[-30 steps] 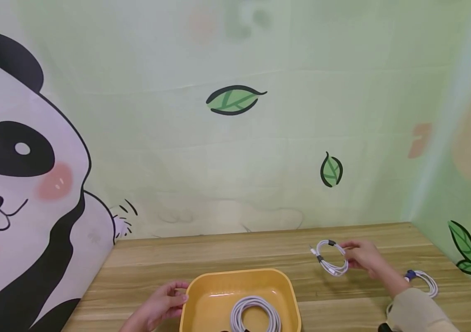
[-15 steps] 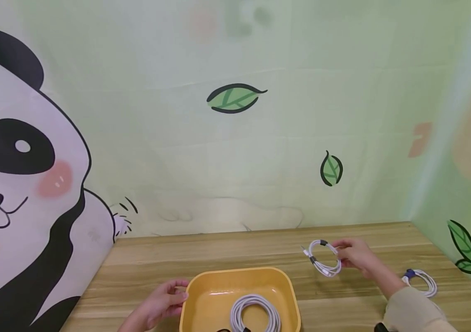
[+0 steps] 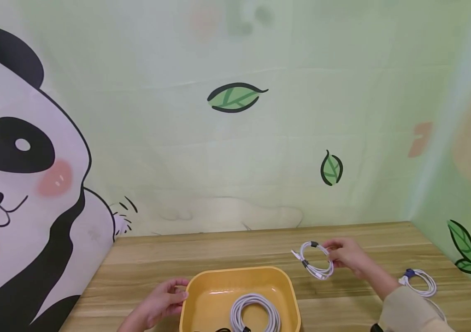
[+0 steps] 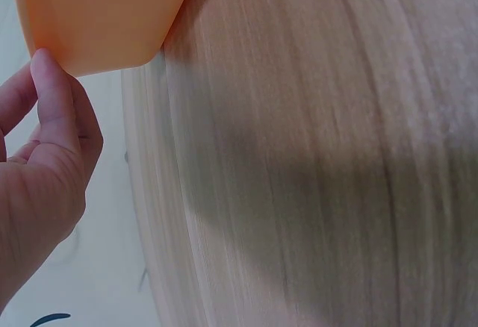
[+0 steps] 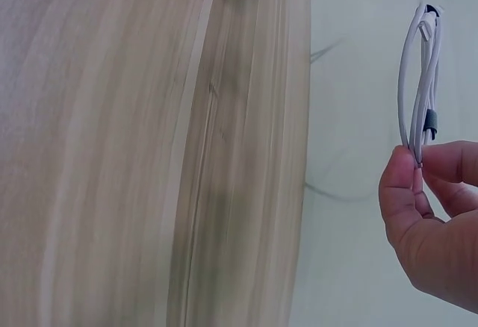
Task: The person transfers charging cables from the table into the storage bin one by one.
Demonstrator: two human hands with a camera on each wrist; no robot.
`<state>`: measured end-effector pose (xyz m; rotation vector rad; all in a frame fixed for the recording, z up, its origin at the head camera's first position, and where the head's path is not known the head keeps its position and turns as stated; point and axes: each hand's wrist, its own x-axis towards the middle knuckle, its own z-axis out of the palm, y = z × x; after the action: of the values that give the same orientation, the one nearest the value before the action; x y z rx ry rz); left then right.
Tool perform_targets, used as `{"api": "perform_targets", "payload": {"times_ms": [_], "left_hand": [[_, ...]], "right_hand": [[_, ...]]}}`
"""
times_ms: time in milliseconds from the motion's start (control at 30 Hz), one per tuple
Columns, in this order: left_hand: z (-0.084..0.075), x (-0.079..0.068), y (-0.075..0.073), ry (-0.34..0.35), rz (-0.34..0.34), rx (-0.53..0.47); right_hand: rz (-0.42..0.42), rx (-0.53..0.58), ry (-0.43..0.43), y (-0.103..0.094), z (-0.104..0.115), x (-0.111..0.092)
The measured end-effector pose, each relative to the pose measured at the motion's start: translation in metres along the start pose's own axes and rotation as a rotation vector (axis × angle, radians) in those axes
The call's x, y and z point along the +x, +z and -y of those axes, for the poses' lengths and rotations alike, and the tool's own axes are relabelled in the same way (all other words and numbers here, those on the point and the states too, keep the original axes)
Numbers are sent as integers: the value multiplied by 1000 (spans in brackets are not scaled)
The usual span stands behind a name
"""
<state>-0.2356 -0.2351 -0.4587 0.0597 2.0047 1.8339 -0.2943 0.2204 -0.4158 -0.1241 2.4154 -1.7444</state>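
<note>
Wooden desk (image 3: 148, 258), panda backdrop (image 3: 156, 147)
Right hand (image 3: 348, 256) pinches a coiled white cable (image 3: 313, 271); left hand (image 3: 162, 300) grips a yellow tray (image 3: 239, 273).

A pale green backdrop (image 3: 169, 157) printed with 1 panda (image 3: 69, 147) rises behind a wood-grain table (image 3: 227, 249).

Tray (image 3: 239, 278), bottom centre: smooth, glossy plastic. Worktop (image 3: 169, 258), lower frame: wood-grained, low sheen. Held cable (image 3: 317, 272), lower right: smooth plastic sheath. Backdrop (image 3: 156, 138), upper frame: matt, lightly creased.
</note>
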Motion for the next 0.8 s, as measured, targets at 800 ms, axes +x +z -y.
{"api": "perform_targets", "payload": {"times_ms": [800], "left_hand": [[0,0,0,8,1,-3]], "right_hand": [[163,-30,-85,31,15,-5]]}}
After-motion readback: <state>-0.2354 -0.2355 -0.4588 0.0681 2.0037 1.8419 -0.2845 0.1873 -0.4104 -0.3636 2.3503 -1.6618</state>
